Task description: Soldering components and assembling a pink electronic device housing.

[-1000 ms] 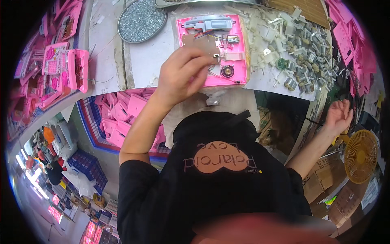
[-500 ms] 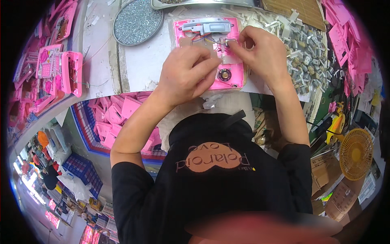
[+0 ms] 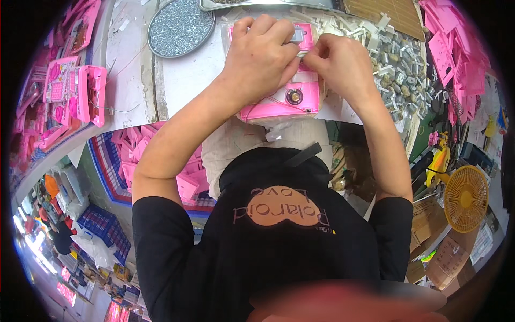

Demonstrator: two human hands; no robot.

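Observation:
A pink plastic housing (image 3: 279,110) lies on the bench in front of me, with a round black speaker (image 3: 294,96) in its near end. At its far end a grey plastic part (image 3: 297,35) shows only in part behind my fingers. My left hand (image 3: 262,59) is over the middle and far left of the housing, fingers curled and thumb pressed to them; what they grip is hidden. At the right edge, my right hand (image 3: 343,64) makes a pinch close to the left fingertips. Whatever sits in that pinch is too small to name. Thin wires (image 3: 276,100) run beside the speaker.
A round tray of small screws (image 3: 181,27) stands at the far left. White and grey small parts (image 3: 399,72) are heaped to the right, beside pink shells (image 3: 456,59). More pink housings (image 3: 67,99) are stacked left. A basket of pink pieces (image 3: 137,155) sits below the bench.
My left hand has moved away from me across the housing, now covering the wires and much of the grey part. The right hand stays at the right edge, its fingers closer together.

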